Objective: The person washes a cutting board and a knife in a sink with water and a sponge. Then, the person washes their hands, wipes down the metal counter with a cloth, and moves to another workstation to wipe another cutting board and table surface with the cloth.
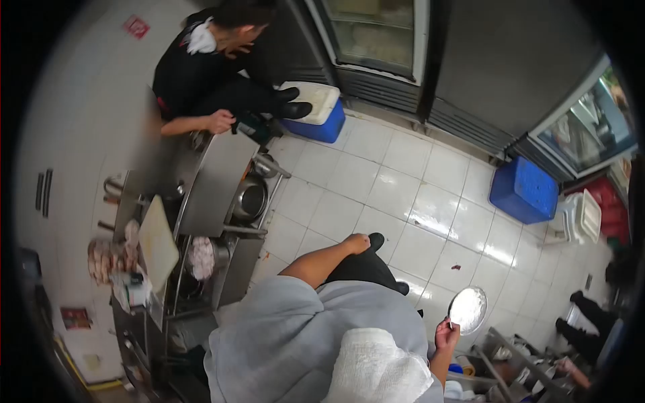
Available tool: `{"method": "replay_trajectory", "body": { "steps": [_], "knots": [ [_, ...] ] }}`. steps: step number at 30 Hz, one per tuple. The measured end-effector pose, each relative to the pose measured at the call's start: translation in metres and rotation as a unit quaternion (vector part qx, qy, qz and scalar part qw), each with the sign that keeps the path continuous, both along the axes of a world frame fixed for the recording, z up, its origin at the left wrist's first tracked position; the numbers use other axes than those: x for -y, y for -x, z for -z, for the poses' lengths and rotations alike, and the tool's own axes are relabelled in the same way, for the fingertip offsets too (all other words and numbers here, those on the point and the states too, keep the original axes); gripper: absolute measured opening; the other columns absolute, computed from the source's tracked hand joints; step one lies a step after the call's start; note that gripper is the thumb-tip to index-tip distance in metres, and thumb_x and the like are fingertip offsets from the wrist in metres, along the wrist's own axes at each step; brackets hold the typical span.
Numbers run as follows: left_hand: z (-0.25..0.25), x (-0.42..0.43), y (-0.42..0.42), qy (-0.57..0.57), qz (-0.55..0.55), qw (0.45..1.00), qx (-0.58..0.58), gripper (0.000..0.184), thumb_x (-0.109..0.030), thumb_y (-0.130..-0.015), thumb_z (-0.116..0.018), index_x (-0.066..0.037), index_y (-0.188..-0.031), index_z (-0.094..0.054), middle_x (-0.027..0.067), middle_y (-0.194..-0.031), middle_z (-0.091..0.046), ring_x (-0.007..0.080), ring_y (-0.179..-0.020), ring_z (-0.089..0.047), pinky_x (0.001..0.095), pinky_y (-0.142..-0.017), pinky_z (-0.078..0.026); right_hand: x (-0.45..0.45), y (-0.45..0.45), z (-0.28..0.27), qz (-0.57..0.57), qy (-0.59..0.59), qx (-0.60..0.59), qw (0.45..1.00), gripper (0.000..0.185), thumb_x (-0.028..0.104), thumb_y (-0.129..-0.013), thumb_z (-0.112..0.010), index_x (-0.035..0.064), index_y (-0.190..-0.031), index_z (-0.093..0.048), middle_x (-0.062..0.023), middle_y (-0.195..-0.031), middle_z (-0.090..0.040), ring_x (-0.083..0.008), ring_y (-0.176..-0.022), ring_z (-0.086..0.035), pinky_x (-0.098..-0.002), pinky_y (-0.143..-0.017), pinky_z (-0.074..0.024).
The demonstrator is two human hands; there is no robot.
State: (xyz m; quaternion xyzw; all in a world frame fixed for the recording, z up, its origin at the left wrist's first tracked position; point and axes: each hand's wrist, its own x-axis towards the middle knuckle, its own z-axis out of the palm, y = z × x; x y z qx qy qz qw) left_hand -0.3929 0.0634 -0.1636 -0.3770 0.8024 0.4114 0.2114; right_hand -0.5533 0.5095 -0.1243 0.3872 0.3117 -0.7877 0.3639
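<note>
My right hand [446, 334] is closed on the edge of a round silvery dish [468, 310], out to the right of my body above the tiled floor. The dish has a thin rim and a bright, crinkled-looking surface; whether it is a plate, a pan or a lid I cannot tell. In front of me, my left hand [357, 243] is curled closed over my dark trouser leg, with nothing visible in it. A white cloth [377, 366] lies over my grey shirt [269, 336].
A co-worker [201, 80] sits at the counter [211, 181], feet on a blue cooler [322, 124]. Pots [250, 198] fill shelves at left. Fridges [376, 40] line the far wall, with a blue bin [525, 191] beside them. Racks [531, 359] and another person's legs [588, 322] are lower right.
</note>
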Motion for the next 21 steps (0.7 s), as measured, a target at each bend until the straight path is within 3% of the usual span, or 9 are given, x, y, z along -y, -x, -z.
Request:
{"method": "replay_trajectory", "body": {
  "steps": [3, 5, 9, 10, 19, 21],
  "knots": [
    [0.000, -0.018, -0.033, 0.011, -0.017, 1.000, -0.012, 0.028, -0.029, -0.076, -0.047, -0.007, -0.082, -0.063, 0.0156, -0.093, -0.061, 0.0308, -0.088, -0.057, 0.0393, -0.077, -0.044, -0.018, 0.015, 0.005, -0.011, -0.025, -0.003, 1.000, 0.021, 0.005, -0.070, -0.048, 0.0018, -0.091, -0.050, -0.0091, -0.084, -0.057, -0.0157, -0.075, -0.056, -0.0262, -0.068, -0.0473],
    [-0.004, -0.023, -0.055, 0.035, -0.019, 0.998, 0.044, 0.031, -0.029, -0.078, -0.044, -0.005, -0.084, -0.063, 0.0160, -0.092, -0.061, 0.0303, -0.089, -0.057, 0.0394, -0.079, -0.044, -0.030, 0.027, 0.010, -0.031, -0.019, -0.006, 0.999, 0.021, 0.004, -0.070, -0.047, 0.0015, -0.090, -0.049, -0.0091, -0.084, -0.057, -0.0157, -0.075, -0.056, -0.0262, -0.068, -0.0473],
    [0.055, -0.003, -0.111, 0.154, 0.243, 0.951, 0.114, 0.031, -0.023, -0.080, -0.041, -0.003, -0.085, -0.064, 0.0166, -0.093, -0.060, 0.0313, -0.089, -0.058, 0.0405, -0.078, -0.046, -0.034, 0.043, 0.014, -0.016, -0.022, -0.005, 1.000, 0.022, 0.003, -0.070, -0.046, -0.0001, -0.092, -0.049, -0.0094, -0.085, -0.057, -0.0169, -0.075, -0.057, -0.0271, -0.067, -0.0480],
    [0.052, 0.001, -0.114, 0.158, 0.244, 0.950, 0.112, 0.031, -0.023, -0.080, -0.041, -0.003, -0.085, -0.064, 0.0166, -0.093, -0.060, 0.0313, -0.089, -0.058, 0.0405, -0.078, -0.046, -0.029, 0.042, 0.008, -0.003, -0.024, -0.003, 1.000, 0.022, 0.002, -0.069, -0.046, -0.0004, -0.091, -0.049, -0.0099, -0.085, -0.057, -0.0173, -0.075, -0.057, -0.0272, -0.068, -0.0482],
    [-0.021, 0.018, -0.062, 0.140, 0.128, 0.981, 0.047, 0.027, -0.021, -0.080, -0.043, -0.004, -0.087, -0.063, 0.0162, -0.093, -0.061, 0.0303, -0.090, -0.057, 0.0394, -0.079, -0.045, -0.012, 0.026, 0.028, -0.023, 0.043, 0.007, 0.999, 0.021, 0.002, -0.069, -0.047, -0.0010, -0.090, -0.049, -0.0107, -0.082, -0.058, -0.0188, -0.072, -0.058, -0.0281, -0.066, -0.0492],
    [-0.019, 0.018, -0.047, 0.075, -0.074, 0.994, 0.014, 0.028, -0.023, -0.079, -0.044, -0.005, -0.088, -0.062, 0.0157, -0.093, -0.061, 0.0288, -0.089, -0.057, 0.0382, -0.079, -0.045, -0.010, 0.025, 0.035, -0.015, 0.018, 0.064, 0.998, 0.022, 0.003, -0.068, -0.048, -0.0006, -0.090, -0.050, -0.0104, -0.082, -0.058, -0.0189, -0.072, -0.058, -0.0282, -0.065, -0.0494]
  ]
}}
